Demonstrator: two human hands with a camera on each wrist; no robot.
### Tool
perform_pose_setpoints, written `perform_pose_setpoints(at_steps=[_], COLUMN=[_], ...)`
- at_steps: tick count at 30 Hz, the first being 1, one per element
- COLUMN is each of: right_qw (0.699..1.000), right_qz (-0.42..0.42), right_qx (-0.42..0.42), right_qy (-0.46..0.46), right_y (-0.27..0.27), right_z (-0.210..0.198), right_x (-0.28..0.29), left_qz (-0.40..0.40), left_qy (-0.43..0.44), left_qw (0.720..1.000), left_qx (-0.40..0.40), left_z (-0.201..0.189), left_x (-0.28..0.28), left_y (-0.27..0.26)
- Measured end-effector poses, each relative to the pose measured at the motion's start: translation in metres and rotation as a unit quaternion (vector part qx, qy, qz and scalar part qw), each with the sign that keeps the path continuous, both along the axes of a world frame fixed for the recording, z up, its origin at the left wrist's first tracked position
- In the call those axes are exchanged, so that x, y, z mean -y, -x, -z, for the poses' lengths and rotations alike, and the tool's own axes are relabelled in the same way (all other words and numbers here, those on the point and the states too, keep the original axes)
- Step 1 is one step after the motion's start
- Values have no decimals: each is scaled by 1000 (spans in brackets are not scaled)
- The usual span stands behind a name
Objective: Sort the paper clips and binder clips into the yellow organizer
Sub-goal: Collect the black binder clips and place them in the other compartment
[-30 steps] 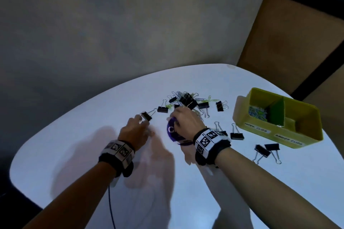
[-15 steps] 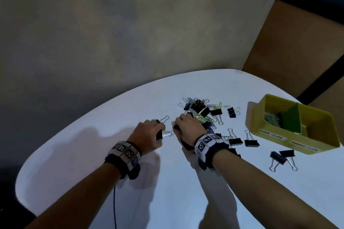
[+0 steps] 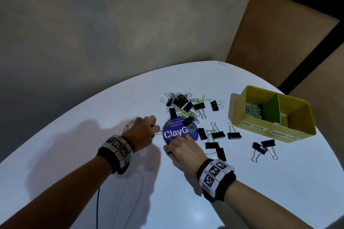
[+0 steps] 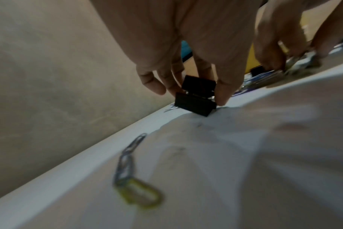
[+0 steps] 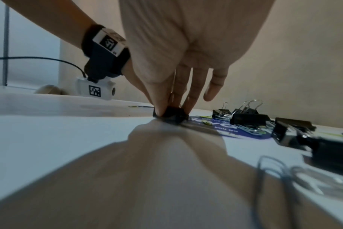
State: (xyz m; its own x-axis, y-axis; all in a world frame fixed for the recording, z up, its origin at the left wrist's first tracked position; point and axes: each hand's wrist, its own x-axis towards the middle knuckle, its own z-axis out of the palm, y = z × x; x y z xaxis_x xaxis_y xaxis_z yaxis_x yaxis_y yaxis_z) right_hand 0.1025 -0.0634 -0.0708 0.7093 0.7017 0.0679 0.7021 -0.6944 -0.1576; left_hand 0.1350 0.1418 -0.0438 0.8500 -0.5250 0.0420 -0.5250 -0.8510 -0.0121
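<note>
Black binder clips [image 3: 216, 135] and green and silver paper clips [image 3: 188, 112] lie scattered on the white surface [image 3: 242, 191], most heaped just beyond a round purple sticker [image 3: 176, 132]. To their right stands the yellow organizer [image 3: 301, 132], its left compartment holding paper clips. The left hand [image 3: 141, 134] pinches a black binder clip [image 4: 194, 103] between thumb and fingers [image 4: 225, 86], the clip touching the surface. The right hand [image 3: 183, 149] curls its thumb and fingers [image 5: 194, 91] round another small binder clip [image 5: 171, 115] at the sticker's near edge. Two linked paper clips [image 4: 131, 173] lie near the left wrist.
</note>
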Motion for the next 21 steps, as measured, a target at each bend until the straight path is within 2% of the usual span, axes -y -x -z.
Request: perform_pose_setpoints(at_steps=[5, 8, 10, 12, 14, 17, 21], right_qw=[998, 989, 978, 974, 973, 973, 966], right_qz=[0, 89, 156, 195, 200, 193, 214], right_qx=[-33, -4, 19, -24, -85, -105, -101], right_qy=[-61, -118, -138, -116, -74, -65, -107], right_y=[-6, -22, -36, -52, -66, -75, -73], right_z=[-9, -26, -32, -35, -34, -33, -37], right_x=[27, 43, 50, 52, 51, 48, 60], left_qz=[38, 15, -36, -66, -84, -102, -124], left_qy=[46, 62, 124, 168, 145, 61, 86], left_qw=[993, 988, 981, 975, 977, 979, 974], left_qx=[-105, -139, -148, -131, -133, -165, -169], left_z=[15, 2, -7, -7, -8, -9, -7], left_x=[18, 28, 33, 39, 48, 63, 63], left_y=[18, 9, -5, -26, -45, -67, -75])
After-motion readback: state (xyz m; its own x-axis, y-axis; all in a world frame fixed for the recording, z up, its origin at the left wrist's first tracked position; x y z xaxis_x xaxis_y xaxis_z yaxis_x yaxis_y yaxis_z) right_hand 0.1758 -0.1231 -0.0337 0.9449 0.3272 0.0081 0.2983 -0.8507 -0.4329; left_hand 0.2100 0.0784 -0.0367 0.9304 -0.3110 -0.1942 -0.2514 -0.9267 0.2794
